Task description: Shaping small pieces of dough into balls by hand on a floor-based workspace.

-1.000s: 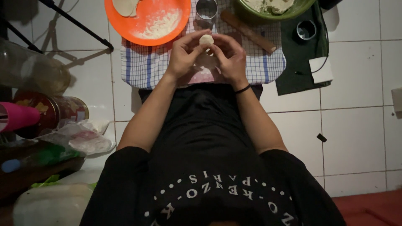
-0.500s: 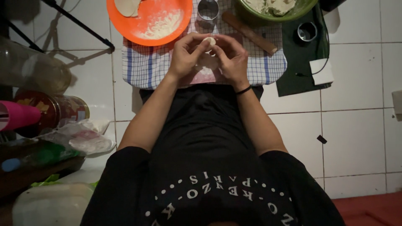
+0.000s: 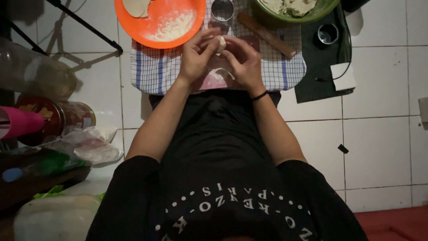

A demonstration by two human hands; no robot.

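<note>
Since the earlier frame, the dough piece has been squeezed narrower and is now pinched between the fingertips of the left hand and right hand, above the checked cloth, near the orange plate; shaping appears underway.

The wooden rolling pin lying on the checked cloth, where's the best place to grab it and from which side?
Judging by its pose, grip the wooden rolling pin around its bare middle, coming from above. It lies flat and slanted on the checked cloth, beside the green bowl.
</note>
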